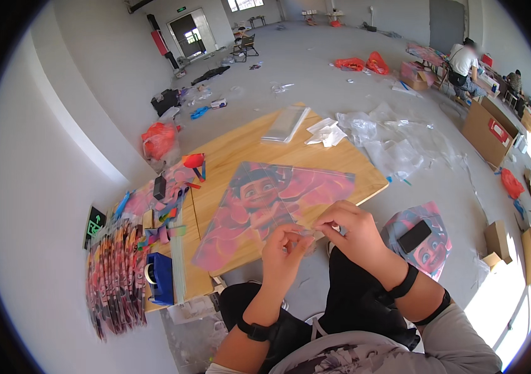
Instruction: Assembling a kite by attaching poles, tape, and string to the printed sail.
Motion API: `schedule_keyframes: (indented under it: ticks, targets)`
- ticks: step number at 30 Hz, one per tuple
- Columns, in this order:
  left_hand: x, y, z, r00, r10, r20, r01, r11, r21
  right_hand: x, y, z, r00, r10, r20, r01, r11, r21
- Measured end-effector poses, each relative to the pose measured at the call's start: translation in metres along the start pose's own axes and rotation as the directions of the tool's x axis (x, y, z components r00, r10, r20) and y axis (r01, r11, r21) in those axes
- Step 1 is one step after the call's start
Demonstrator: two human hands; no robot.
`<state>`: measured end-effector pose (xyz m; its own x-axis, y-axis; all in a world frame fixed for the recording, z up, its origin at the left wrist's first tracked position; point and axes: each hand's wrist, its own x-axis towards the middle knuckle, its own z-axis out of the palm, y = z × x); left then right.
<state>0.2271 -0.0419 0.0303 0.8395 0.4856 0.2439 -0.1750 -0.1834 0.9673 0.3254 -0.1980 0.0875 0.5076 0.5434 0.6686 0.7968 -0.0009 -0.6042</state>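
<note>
A large triangular printed sheet [259, 206], like a kite sail with a cartoon figure in pink and red, lies spread on the wooden table [222, 156]. Thin straight lines like rods run across it. Over its near edge, my left hand [285, 249] is closed in a pinch, thumb against fingers. Close beside it, my right hand [354, 232] also pinches, its fingertips almost meeting those of the left. Something small and pale seems to be between the fingertips, too small to name.
On the table's left stand a blue tape dispenser [161, 279], a stack of printed sheets [116, 274] and a black box-like object [160, 187]. Clear plastic sleeves [286, 124] lie at the far edge. A phone [414, 235] rests on another print at right. One person [464, 65] sits far right.
</note>
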Motion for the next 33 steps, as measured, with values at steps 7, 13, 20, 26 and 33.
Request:
schedule_keyframes:
  ticks: [7,13,20,26,33]
  targets:
    - [0.054,-0.041,0.029,0.992,-0.113,0.057,0.118,0.989,-0.089,0.035,0.063,0.002,0.964,0.263,-0.034,-0.263,0.965,0.023]
    - [0.109,-0.087,0.036,0.974,-0.22,0.046,0.225,0.954,-0.2,0.063,0.12,0.022,0.955,0.293,-0.045,-0.293,0.956,0.0]
    - [0.168,-0.144,0.036,0.987,-0.152,0.044,0.155,0.985,-0.079,0.088,0.203,0.063,0.92,0.391,-0.033,-0.39,0.92,0.02]
    - [0.21,-0.187,0.038,0.995,-0.095,-0.018,0.096,0.992,0.081,0.097,0.268,0.088,0.881,0.474,0.006,-0.474,0.881,-0.005]
    - [0.256,-0.257,0.027,0.968,-0.165,-0.189,0.221,0.92,0.325,0.108,0.335,0.136,0.821,0.57,0.028,-0.57,0.821,0.026]
